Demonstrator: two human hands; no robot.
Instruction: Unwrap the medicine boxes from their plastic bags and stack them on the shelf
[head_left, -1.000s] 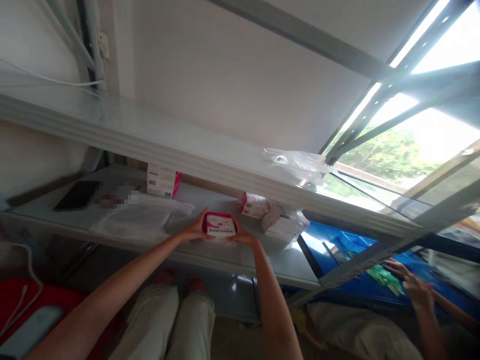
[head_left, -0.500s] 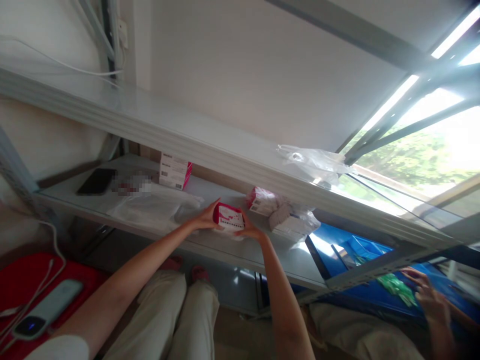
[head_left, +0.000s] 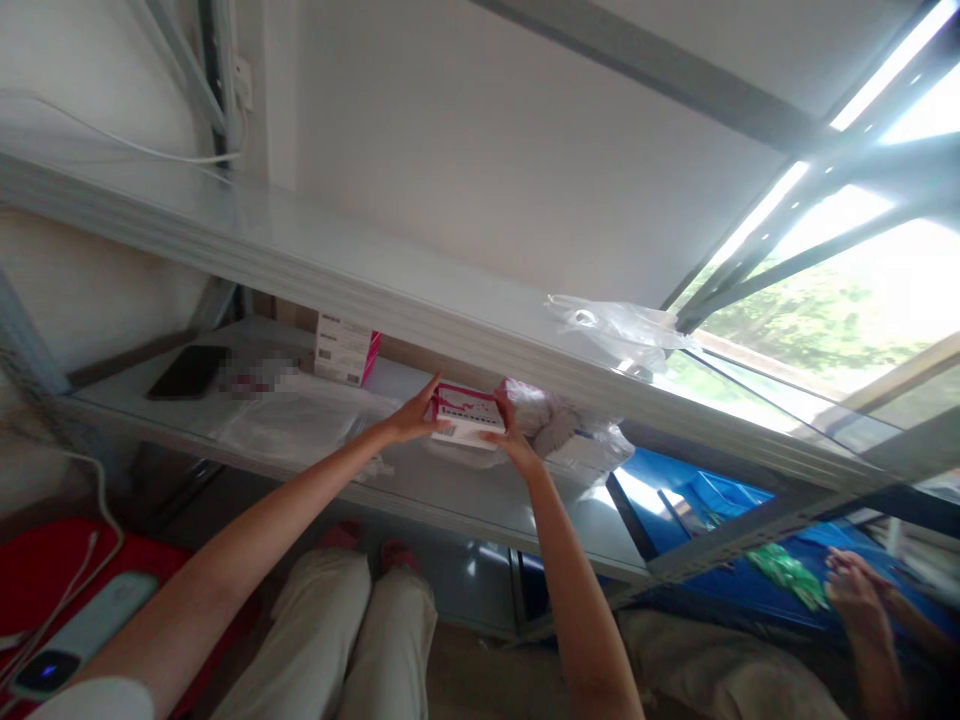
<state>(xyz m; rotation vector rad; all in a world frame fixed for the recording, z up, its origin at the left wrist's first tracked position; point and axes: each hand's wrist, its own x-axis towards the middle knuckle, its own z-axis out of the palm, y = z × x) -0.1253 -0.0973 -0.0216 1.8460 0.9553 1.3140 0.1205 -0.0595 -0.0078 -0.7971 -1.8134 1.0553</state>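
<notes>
Both hands hold a small pink and white box (head_left: 466, 414) just above the lower shelf (head_left: 420, 485) of a grey metal rack. My left hand (head_left: 412, 414) grips its left end and my right hand (head_left: 510, 436) its right end. Clear plastic wrap lies on the shelf under the box. Behind my right hand a pile of similar boxes in clear plastic (head_left: 559, 428) sits on the shelf. Another pink and white box (head_left: 344, 350) stands further back at the left.
A black phone (head_left: 187, 372) and a flat clear bag (head_left: 296, 424) lie on the left of the shelf. A crumpled plastic bag (head_left: 611, 325) rests on the upper shelf (head_left: 315, 262). At right another person's hand (head_left: 855, 590) reaches over a blue tray (head_left: 712, 495) with green packets (head_left: 787, 572).
My hands have lifted the box a little and carried it right, toward the wrapped pile. It has tilted so its long side faces me. The other person's hand has shifted slightly.
</notes>
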